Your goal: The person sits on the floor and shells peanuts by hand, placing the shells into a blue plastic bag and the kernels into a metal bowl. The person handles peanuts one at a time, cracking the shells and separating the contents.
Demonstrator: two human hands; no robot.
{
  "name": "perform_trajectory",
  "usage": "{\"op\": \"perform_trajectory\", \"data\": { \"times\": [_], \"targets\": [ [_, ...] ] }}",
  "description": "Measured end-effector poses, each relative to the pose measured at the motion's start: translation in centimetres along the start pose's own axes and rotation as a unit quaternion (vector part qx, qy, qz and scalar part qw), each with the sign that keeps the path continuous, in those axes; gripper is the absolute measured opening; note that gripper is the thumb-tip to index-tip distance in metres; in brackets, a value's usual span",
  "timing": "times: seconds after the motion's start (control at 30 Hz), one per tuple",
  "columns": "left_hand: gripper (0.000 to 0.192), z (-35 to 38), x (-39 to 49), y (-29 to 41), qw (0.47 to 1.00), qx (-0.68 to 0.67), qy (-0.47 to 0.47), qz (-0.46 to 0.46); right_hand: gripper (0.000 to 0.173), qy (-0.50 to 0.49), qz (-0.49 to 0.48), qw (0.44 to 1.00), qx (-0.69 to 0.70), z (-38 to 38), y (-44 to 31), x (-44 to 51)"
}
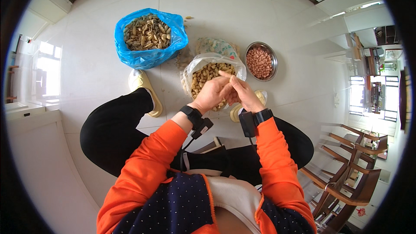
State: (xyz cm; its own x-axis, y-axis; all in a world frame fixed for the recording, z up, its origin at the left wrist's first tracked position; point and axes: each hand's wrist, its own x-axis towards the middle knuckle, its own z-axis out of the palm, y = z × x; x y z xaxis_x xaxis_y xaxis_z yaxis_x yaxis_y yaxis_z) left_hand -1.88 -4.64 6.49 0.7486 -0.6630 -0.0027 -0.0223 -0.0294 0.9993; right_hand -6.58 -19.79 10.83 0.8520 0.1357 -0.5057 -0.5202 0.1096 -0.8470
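Note:
My left hand (pixel 210 95) and my right hand (pixel 244 95) meet over an open clear plastic bag (pixel 241 68) of unshelled peanuts (pixel 208 74). Their fingers are bent together and touching, with one finger stretched out to the front. Whatever may lie between the fingertips is hidden by the hands. To the right of the bag, a round metal bowl (pixel 276 61) holds shelled pink peanut kernels (pixel 259 62). At the front left stands a blue plastic bag (pixel 146 59) filled with peanut shells (pixel 148 34).
Pale floor tiles (pixel 208 9) carry a few shell scraps (pixel 189 17). My yellow shoes (pixel 152 99) flank the peanut bag. Black devices (pixel 193 117) with cables are strapped to both wrists. Wooden chairs (pixel 354 169) stand at right, a white cabinet (pixel 39 156) at left.

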Motion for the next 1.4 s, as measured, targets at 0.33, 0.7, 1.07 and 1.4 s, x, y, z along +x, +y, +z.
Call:
{"op": "perform_trajectory", "data": {
  "times": [0.33,0.7,1.07,1.4],
  "targets": [
    [0.027,1.0,0.8,0.2,0.924,-0.353,0.04,-0.138,0.047,0.067,-0.094,0.986,0.119,1.2,2.2,1.2],
    [0.029,0.1,1.8,0.1,0.79,-0.56,0.099,-0.228,0.04,0.189,-0.36,0.832,-0.379,2.9,0.6,1.2],
    [0.032,-1.6,1.8,0.1,0.743,-0.637,0.08,-0.193,0.022,0.261,-0.285,0.904,-0.183,4.5,-0.9,1.8],
    [0.036,-3.7,1.9,-1.5,0.722,-0.66,0.128,-0.164,0.026,0.218,-0.107,0.968,0.065,3.0,-1.5,4.2]
  ]
}}
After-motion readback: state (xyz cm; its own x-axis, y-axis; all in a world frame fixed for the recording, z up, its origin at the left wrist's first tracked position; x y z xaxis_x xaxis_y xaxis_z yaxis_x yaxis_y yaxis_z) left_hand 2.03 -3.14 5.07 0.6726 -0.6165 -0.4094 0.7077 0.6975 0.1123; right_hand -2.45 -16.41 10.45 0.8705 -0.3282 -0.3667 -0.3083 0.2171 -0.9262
